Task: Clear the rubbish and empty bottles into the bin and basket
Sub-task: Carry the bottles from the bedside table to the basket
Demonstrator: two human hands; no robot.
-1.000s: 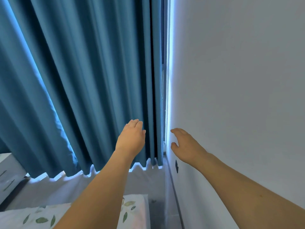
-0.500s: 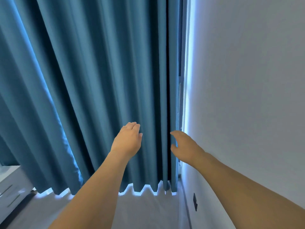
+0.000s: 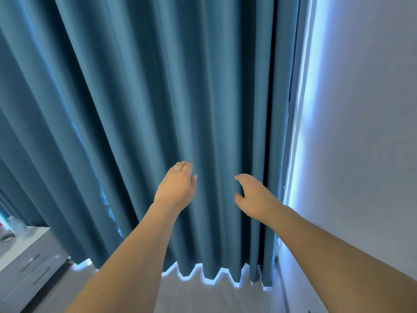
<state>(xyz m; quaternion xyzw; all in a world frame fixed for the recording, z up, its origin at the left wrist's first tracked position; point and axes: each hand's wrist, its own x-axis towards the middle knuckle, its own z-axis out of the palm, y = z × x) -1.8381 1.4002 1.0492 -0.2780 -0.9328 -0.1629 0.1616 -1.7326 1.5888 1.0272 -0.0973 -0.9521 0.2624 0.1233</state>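
Both arms reach forward toward a blue curtain (image 3: 158, 109) that hangs in long folds across most of the view; the left hand (image 3: 174, 187) is raised with its back to the camera, its fingers bent forward loosely and grasping nothing, though whether the fingertips touch the cloth cannot be told; the right hand (image 3: 253, 196) is held beside it, apart from it, thumb and fingers loosely curved and spread with a gap between them, holding nothing, just in front of the folds near the curtain's right edge. A strip of bright light runs down between that edge and a pale wall (image 3: 361, 132) on the right; light also shows under the zigzag hem, above a pale floor (image 3: 203, 297). At the lower left stands a white chest of drawers (image 3: 29, 263) with dark handles; on its top, at the far left edge of the view, stands a clear bottle (image 3: 17, 227), well away from both hands, with something red and white beside it that is cut off by the frame and too blurred to name.
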